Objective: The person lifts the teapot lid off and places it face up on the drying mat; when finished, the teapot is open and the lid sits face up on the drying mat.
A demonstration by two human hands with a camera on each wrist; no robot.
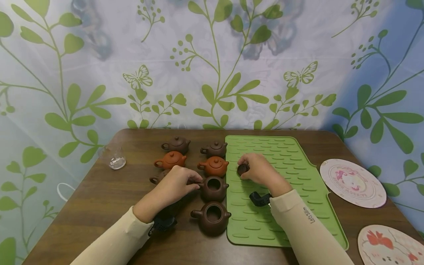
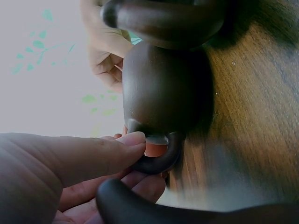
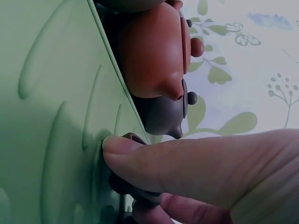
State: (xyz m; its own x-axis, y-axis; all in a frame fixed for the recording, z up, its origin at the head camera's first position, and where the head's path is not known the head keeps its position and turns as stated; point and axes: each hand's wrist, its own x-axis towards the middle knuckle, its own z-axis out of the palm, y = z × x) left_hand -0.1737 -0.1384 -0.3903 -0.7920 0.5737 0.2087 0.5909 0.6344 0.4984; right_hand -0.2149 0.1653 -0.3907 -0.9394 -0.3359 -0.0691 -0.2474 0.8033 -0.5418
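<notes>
My left hand [image 1: 173, 184] pinches the handle [image 2: 163, 161] of a dark brown teapot [image 1: 213, 189] that has no lid on and stands on the table. Nearer to me is a second lidless brown teapot [image 1: 213, 221]. With thumb and fingers, my right hand [image 1: 261, 173] holds a small dark lid [image 1: 243, 169] low over the green mat [image 1: 285, 228]; in the right wrist view the thumb covers part of that lid [image 3: 133, 186]. Behind the lidless pots stand a lidded orange teapot [image 1: 213, 166] and a lidded brown one [image 1: 215, 149].
Left of these, a second column holds a brown teapot [image 1: 177, 144], an orange teapot [image 1: 170, 160] and a brown one [image 1: 158, 178] partly behind my left hand. A clear glass vessel [image 1: 117, 162] stands far left. Two round cartoon-printed discs [image 1: 352, 183] lie right of the mat.
</notes>
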